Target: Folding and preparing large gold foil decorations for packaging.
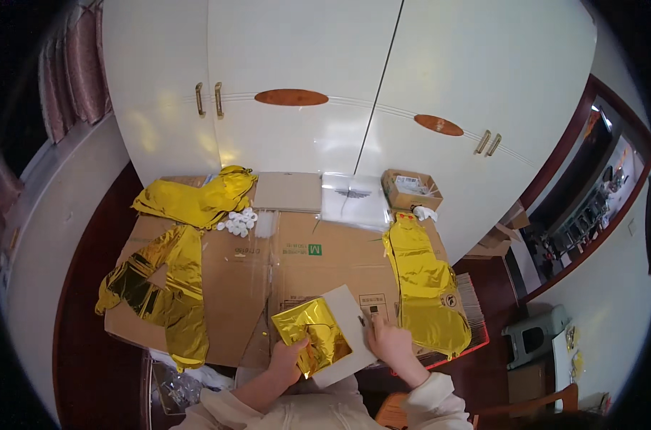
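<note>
My left hand (pixel 288 360) is closed on a folded gold foil balloon (pixel 312 330), its thumb pressed on the shiny sheet. The foil lies against a pale grey rectangular card (pixel 352 322), tilted above the table's near edge. At the card's right edge is my right hand (pixel 391 344), its fingers closed around that side and partly hidden. A small dark mark or piece shows on the card near the right fingertips; I cannot make out what it is.
Flattened cardboard (pixel 239 301) covers the table. Gold foil balloons lie at the left (pixel 184 279), back left (pixel 196 201) and right (pixel 425 287). Behind are small white rolls (pixel 238 223), clear plastic bags (pixel 354 201) and a small carton (pixel 411 192). A grey stool (pixel 537 333) stands right.
</note>
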The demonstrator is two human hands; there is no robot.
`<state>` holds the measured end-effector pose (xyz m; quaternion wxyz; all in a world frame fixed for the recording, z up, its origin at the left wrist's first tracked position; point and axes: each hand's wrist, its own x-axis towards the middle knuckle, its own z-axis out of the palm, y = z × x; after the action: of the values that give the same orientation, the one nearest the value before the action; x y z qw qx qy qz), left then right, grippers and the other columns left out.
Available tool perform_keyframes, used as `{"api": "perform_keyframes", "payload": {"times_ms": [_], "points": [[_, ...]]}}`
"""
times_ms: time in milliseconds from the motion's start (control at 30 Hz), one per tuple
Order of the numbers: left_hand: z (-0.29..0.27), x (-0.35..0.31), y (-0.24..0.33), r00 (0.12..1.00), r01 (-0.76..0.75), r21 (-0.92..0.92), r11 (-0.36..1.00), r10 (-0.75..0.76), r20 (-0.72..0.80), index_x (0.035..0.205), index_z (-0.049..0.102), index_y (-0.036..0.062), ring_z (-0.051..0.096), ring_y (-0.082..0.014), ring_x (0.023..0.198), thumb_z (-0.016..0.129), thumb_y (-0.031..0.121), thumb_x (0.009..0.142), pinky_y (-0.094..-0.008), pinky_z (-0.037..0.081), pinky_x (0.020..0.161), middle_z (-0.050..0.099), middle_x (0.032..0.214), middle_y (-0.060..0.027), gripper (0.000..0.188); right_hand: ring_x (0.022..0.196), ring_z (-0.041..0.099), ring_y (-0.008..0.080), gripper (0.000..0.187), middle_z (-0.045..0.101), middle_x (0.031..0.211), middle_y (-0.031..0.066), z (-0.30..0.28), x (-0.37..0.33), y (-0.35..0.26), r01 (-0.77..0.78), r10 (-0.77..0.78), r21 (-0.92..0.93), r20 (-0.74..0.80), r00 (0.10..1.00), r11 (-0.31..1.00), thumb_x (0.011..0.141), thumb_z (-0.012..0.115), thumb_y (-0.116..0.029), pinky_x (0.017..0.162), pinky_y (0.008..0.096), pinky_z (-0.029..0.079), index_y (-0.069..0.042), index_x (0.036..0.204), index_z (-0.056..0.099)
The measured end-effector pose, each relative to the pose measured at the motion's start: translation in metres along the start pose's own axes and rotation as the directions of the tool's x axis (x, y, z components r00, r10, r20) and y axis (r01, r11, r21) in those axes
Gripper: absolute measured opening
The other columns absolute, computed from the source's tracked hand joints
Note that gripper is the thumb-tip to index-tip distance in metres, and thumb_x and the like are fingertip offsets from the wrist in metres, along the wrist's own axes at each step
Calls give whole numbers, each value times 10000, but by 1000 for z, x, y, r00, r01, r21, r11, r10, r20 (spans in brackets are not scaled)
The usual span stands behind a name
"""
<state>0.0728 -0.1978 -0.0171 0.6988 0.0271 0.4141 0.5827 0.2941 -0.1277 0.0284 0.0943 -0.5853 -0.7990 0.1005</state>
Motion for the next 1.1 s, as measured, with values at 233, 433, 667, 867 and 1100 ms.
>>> {"api": "perform_keyframes", "payload": {"times_ms": [233, 433, 667, 867, 1100], "points": [[12, -6, -6, 991, 131, 43, 990, -132, 27, 1202, 532, -4, 617, -300, 1027, 550, 5, 916, -474, 519, 896, 596, 1155, -141, 286, 1185, 495, 370, 435, 535, 1240, 221, 8, 14, -1, 458, -435, 214, -146, 888, 863, 903, 569, -237, 1020, 500, 366, -14, 1269, 491], [14, -1, 10, 975, 221, 357, 907, -201, -94, 1146, 554, -20, 661, -284, 931, 613, 11, 883, -455, 567, 788, 633, 1065, -141, 271, 1370, 316, 397, 577, 355, 1459, 242, 34, 15, -6, 543, -559, 306, -41, 828, 782, 926, 547, -261, 1149, 503, 206, 30, 1391, 369], [-4, 12, 60, 951, 268, 539, 799, -309, -14, 1107, 588, -37, 678, -238, 860, 625, 0, 880, -377, 579, 735, 654, 1021, -129, 233, 1358, 373, 328, 552, 421, 1441, 182, 40, 16, 14, 436, -435, 28, -36, 900, 900, 933, 523, -264, 1126, 505, 249, -14, 1406, 387], [5, 24, 58, 954, 261, 617, 743, -294, -49, 1148, 585, -37, 667, -241, 930, 604, -10, 890, -383, 563, 783, 651, 1070, -144, 260, 1353, 391, 284, 499, 449, 1432, 142, 47, 38, 17, 485, -490, -68, -87, 868, 872, 943, 499, -216, 1125, 495, 255, -28, 1398, 414], [-2, 43, 47, 969, 203, 564, 800, -247, 1, 1152, 574, -78, 672, -249, 912, 610, -9, 881, -383, 563, 757, 656, 1055, -153, 282, 1364, 366, 313, 578, 410, 1450, 178, 29, 35, -7, 522, -519, 9, -94, 849, 853, 922, 546, -297, 1136, 493, 232, 4, 1395, 405]]}}
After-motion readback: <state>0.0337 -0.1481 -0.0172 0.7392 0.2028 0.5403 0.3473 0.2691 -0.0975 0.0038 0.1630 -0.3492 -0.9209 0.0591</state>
